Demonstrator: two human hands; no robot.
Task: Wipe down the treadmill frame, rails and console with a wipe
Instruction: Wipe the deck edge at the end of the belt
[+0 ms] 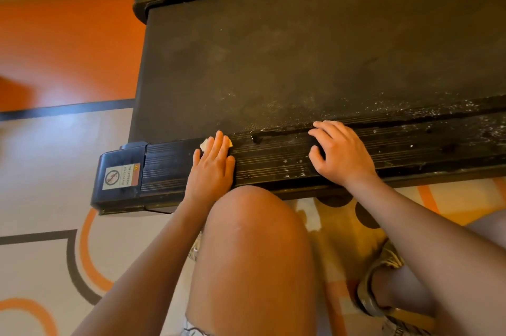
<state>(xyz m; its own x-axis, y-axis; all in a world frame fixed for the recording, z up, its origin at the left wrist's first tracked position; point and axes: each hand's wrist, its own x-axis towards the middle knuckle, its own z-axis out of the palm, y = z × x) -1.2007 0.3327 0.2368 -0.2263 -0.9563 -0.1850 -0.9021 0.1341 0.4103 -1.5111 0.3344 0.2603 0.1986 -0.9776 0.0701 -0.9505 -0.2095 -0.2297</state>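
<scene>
My left hand [212, 160] lies flat on the near side rail [273, 164], fingers straight and close together, pressing the wipe [204, 144] down. Only a pale crumpled corner of it shows past my fingertips. My right hand [339, 152] holds nothing: it rests on the same rail, well to the right of the left one, fingers spread and lightly bent, bracing me as I kneel.

I judge the step in hand to be rubbing this rail along its length. To do it well I should keep my palm's weight over the wipe and stroke with the grooves, not across them; the rail is ribbed black plastic, and dirt will sit in the furrows. The wipe looks small and bunched, so it may want refolding to a fresh face. Beyond my right hand the rail and the edge of the belt [273, 61] are sprinkled with white specks [465, 130]. That stretch looks the dirtiest, and my right hand will have to lift off to let the wipe through.

Left of my left hand the ribs end at a smooth, glossy, round-cornered end cap [120, 153] with a warning sticker [121, 176]; I would go gently over the label's edges. The belt past my fingertips is matt, finely textured and smudged with dull patches
</scene>
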